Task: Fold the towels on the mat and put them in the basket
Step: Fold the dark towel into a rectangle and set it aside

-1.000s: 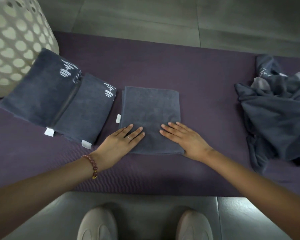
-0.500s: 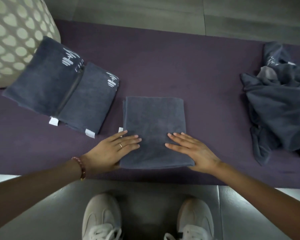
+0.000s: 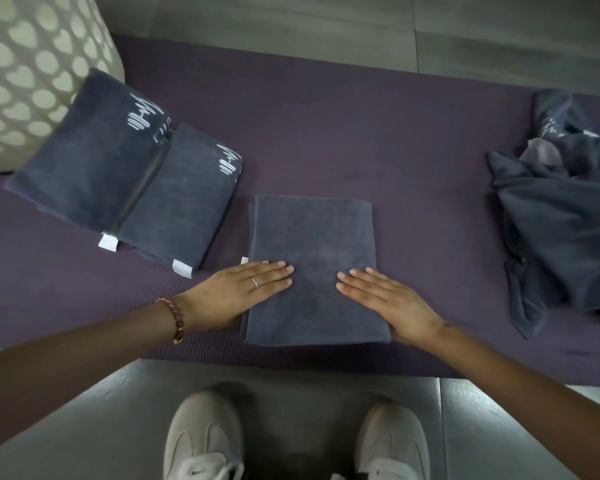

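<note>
A dark grey towel folded into a rectangle [image 3: 312, 237] lies in the middle of the purple mat [image 3: 361, 140]. My left hand [image 3: 243, 289] rests flat on its near left edge, fingers straight. My right hand [image 3: 385, 299] presses flat on its near right part. Two folded grey towels [image 3: 118, 174] with white logos lie side by side to the left, against the cream perforated basket [image 3: 32, 71]. A heap of unfolded grey towels [image 3: 565, 220] sits at the right end of the mat.
Grey tiled floor [image 3: 326, 15] lies beyond the mat and in front of it. My two light sneakers [image 3: 205, 441] stand on the floor close to the mat's near edge.
Both hands have slid toward the near end of the folded towel, still flat on it. The view has tilted down, showing more of my shoes.
</note>
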A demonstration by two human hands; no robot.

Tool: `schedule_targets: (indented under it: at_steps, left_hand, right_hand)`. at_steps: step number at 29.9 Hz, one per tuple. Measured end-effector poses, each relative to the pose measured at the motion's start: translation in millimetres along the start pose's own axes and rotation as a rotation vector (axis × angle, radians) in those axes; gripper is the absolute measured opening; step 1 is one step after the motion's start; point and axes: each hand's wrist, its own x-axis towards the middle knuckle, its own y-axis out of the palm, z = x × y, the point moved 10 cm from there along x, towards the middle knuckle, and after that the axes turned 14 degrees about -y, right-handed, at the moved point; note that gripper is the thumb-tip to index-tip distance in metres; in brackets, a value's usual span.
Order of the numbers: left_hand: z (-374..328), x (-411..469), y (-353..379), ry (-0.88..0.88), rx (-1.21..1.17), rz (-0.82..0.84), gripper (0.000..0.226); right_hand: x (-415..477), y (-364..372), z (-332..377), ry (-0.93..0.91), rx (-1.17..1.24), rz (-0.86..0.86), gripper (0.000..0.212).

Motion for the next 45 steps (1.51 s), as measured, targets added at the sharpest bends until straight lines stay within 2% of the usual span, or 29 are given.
schedule_targets:
  at_steps: [2,4,6,8,10,12,14,17,21,24,27,29,32,37,40,43,45]
  left_hand:
    - [6,2,-10,-0.031,-0.138,0.001,0.086]
    - [19,10,-29,-0.165,-0.415,0.017,0.059]
    - [40,21,-37,-0.362,-0.758,0.038,0.036]
    - [60,29,-41,-0.555,-0.970,-0.003,0.028]
    - [75,34,-36,-0.711,-1.094,-0.052,0.032]
    - [84,38,-32,-0.838,-1.084,-0.091,0.035]
    - [91,41,-34,-0.951,-0.987,-0.134,0.033]
    - [94,40,-35,-1.070,-0.933,-0.199,0.030]
    - [100,30,-26,-1.178,-1.051,-0.279,0.027]
    - [96,27,-30,-1.186,-0.988,-0.304,0.027]
    - [87,31,-54,-0.970,-0.972,-0.356,0.042]
    - [88,39,-61,-0.835,-0.977,-0.283,0.049]
    - [98,51,-57,-0.811,-0.931,-0.131,0.028]
    - [97,75,-66,-0.680,-0.891,-0.023,0.016]
    - [96,82,-68,-0.690,-1.028,0.006,0.015]
    - [100,83,-64,-0.786,-1.253,-0.031,0.012]
    - [105,82,-62,-0.862,-1.242,-0.072,0.013]
  right_hand:
    - [1,-9,-5,0.020,0.128,-0.064,0.070]
    - [4,-22,-13,0.105,0.341,-0.201,0.060]
    - [1,-34,-31,0.332,0.539,-0.388,0.047]
    - [-5,-36,-51,0.616,0.690,-0.531,0.045]
    - [-7,-37,-66,0.769,0.814,-0.719,0.024]
    - [-4,-36,-78,0.887,0.903,-0.817,0.011]
    - [-3,-29,-88,0.970,0.896,-0.834,0.007]
    - [-8,-23,-103,1.081,0.728,-0.763,0.016]
    - [1,-31,-110,1.122,0.674,-0.723,0.019]
    - [6,-46,-102,1.054,0.555,-0.695,0.020]
    - [14,-56,-94,0.915,0.467,-0.621,0.036]
    - [19,-56,-95,0.838,0.440,-0.543,0.026]
    - [22,-59,-95,0.781,0.425,-0.495,0.009]
    - [27,-68,-91,0.732,0.281,-0.481,0.014]
    - [23,-68,-102,0.804,0.411,-0.564,0.012]
    - [19,-64,-114,0.925,0.498,-0.579,0.011]
    - [21,-59,-119,0.993,0.516,-0.549,0.010]
